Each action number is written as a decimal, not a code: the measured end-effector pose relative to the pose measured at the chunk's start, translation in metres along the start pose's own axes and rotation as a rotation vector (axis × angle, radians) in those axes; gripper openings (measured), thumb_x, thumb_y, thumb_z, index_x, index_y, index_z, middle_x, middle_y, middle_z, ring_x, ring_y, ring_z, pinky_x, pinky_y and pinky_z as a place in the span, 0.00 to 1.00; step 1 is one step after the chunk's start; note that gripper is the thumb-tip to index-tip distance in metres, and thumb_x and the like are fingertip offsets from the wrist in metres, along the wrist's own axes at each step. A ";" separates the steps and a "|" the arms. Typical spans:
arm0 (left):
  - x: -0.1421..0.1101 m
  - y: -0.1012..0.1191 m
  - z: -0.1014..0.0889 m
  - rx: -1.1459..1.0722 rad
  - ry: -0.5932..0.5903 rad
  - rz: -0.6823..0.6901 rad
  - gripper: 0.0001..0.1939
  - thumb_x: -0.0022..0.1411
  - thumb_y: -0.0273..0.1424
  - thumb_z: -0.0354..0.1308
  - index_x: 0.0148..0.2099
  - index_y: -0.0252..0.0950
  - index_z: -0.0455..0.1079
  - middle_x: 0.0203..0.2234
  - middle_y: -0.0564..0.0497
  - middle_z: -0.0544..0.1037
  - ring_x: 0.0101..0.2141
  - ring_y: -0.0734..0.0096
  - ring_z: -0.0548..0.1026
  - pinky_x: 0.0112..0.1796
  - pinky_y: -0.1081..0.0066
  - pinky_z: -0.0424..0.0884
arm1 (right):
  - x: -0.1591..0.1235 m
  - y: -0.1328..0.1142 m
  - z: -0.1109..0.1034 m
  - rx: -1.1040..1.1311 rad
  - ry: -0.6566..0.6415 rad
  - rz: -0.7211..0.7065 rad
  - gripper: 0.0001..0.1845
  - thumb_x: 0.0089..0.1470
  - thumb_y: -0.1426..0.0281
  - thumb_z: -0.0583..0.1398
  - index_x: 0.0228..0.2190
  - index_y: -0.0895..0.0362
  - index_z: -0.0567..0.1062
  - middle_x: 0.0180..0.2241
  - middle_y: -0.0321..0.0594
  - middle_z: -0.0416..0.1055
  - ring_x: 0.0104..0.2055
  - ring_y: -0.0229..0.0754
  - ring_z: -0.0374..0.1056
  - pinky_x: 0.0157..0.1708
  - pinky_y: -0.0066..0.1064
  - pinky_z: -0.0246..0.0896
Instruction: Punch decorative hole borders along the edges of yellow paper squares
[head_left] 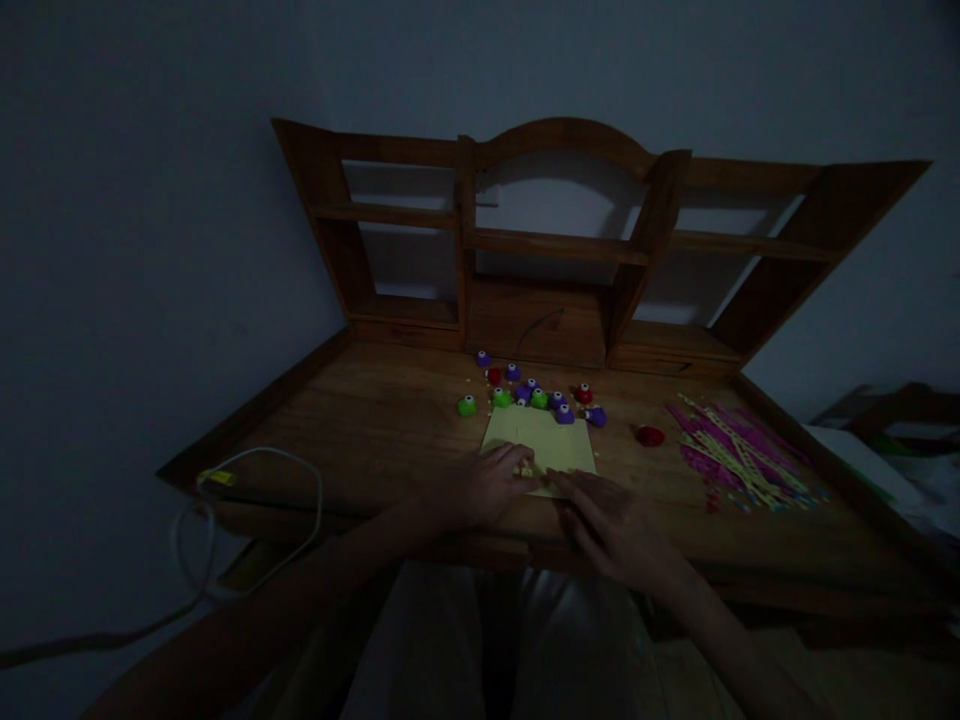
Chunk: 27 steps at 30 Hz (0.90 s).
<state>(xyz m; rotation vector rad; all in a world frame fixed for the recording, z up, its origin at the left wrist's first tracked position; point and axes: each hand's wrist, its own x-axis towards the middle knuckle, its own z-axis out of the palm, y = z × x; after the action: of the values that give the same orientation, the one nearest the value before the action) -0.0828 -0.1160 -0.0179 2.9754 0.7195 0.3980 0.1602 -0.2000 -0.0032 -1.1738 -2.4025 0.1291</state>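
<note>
A pale yellow sheet of paper [555, 440] lies at the front edge of the wooden desk, with creases or edges showing on it. At its lower left, my left hand [491, 487] rests with curled fingers closed around a small pale yellow piece [526, 469]. My right hand [607, 515] lies at the sheet's lower right, fingers stretched out and fingertips touching the paper near that piece. Just behind the sheet stand several small purple figures [565, 414], green figures [466, 406] and red figures [584, 393], each with a white eye-like top. Dim light hides finer detail.
On the right of the desk [375, 400] lies a pile of pink pieces and yellow strips [731, 455], with a red oval piece [650, 435] beside it. A white cable [319, 490] loops over the left edge. A wooden shelf unit [555, 245] rises at the back.
</note>
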 end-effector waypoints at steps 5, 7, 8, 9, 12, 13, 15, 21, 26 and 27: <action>0.000 -0.003 0.005 0.071 0.006 0.030 0.24 0.70 0.29 0.46 0.65 0.50 0.55 0.58 0.45 0.62 0.58 0.58 0.61 0.54 0.60 0.62 | 0.002 0.015 -0.014 -0.015 -0.077 -0.127 0.33 0.61 0.73 0.50 0.65 0.55 0.51 0.55 0.49 0.68 0.55 0.51 0.66 0.52 0.46 0.64; 0.001 -0.004 0.005 0.082 0.020 0.043 0.24 0.70 0.29 0.47 0.65 0.50 0.55 0.58 0.45 0.63 0.57 0.59 0.62 0.54 0.60 0.63 | 0.001 0.020 -0.015 -0.028 -0.092 -0.163 0.32 0.60 0.73 0.50 0.65 0.57 0.52 0.56 0.50 0.67 0.56 0.51 0.65 0.54 0.47 0.63; 0.001 -0.004 0.005 0.084 0.026 0.051 0.24 0.69 0.28 0.48 0.65 0.50 0.55 0.58 0.45 0.63 0.57 0.59 0.62 0.54 0.60 0.63 | 0.001 0.022 -0.015 -0.032 -0.102 -0.169 0.32 0.60 0.73 0.50 0.65 0.57 0.52 0.56 0.50 0.67 0.56 0.51 0.64 0.54 0.47 0.62; 0.001 -0.004 0.004 0.085 0.029 0.060 0.25 0.69 0.27 0.48 0.65 0.50 0.55 0.57 0.45 0.63 0.57 0.60 0.62 0.54 0.61 0.63 | 0.000 0.023 -0.015 -0.034 -0.112 -0.167 0.32 0.60 0.73 0.50 0.65 0.57 0.52 0.56 0.50 0.67 0.56 0.51 0.64 0.54 0.46 0.62; 0.000 -0.004 0.003 0.089 0.042 0.074 0.26 0.69 0.27 0.48 0.66 0.49 0.53 0.58 0.44 0.63 0.58 0.59 0.62 0.54 0.60 0.64 | -0.002 0.025 -0.016 -0.029 -0.132 -0.138 0.33 0.60 0.74 0.50 0.65 0.57 0.52 0.56 0.51 0.67 0.56 0.51 0.65 0.53 0.45 0.63; 0.000 -0.004 0.003 0.093 0.046 0.076 0.26 0.69 0.28 0.48 0.67 0.50 0.53 0.58 0.44 0.63 0.58 0.59 0.62 0.54 0.60 0.64 | -0.002 0.024 -0.017 -0.023 -0.135 -0.129 0.33 0.60 0.74 0.50 0.65 0.57 0.52 0.56 0.51 0.67 0.56 0.51 0.65 0.53 0.45 0.63; -0.001 -0.006 0.007 0.104 0.055 0.075 0.26 0.70 0.29 0.47 0.67 0.50 0.53 0.58 0.44 0.63 0.58 0.59 0.62 0.54 0.59 0.64 | -0.002 0.024 -0.019 -0.006 -0.131 -0.117 0.32 0.60 0.74 0.49 0.65 0.56 0.52 0.54 0.50 0.69 0.54 0.50 0.66 0.52 0.43 0.64; -0.003 -0.010 0.015 0.156 0.050 0.070 0.24 0.70 0.30 0.47 0.65 0.50 0.55 0.57 0.44 0.64 0.56 0.60 0.64 0.53 0.60 0.65 | 0.001 0.025 -0.020 -0.010 -0.140 -0.078 0.29 0.60 0.72 0.49 0.63 0.57 0.57 0.49 0.50 0.72 0.49 0.49 0.69 0.48 0.42 0.66; -0.008 -0.009 0.000 0.185 0.010 0.086 0.24 0.69 0.28 0.48 0.65 0.50 0.55 0.57 0.42 0.64 0.55 0.59 0.65 0.53 0.59 0.64 | -0.003 0.030 -0.025 -0.087 -0.170 -0.070 0.30 0.59 0.72 0.50 0.62 0.58 0.57 0.49 0.52 0.72 0.47 0.51 0.70 0.47 0.42 0.67; -0.010 -0.009 -0.004 0.185 -0.004 0.084 0.25 0.69 0.27 0.48 0.66 0.49 0.54 0.57 0.42 0.64 0.55 0.59 0.66 0.53 0.60 0.63 | -0.004 0.030 -0.025 -0.106 -0.174 -0.075 0.30 0.59 0.71 0.51 0.62 0.59 0.57 0.49 0.52 0.72 0.48 0.51 0.70 0.47 0.43 0.67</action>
<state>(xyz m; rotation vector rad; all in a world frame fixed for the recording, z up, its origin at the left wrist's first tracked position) -0.0964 -0.1132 -0.0174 3.1874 0.6670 0.3483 0.1956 -0.1869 0.0094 -1.1593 -2.6314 0.0844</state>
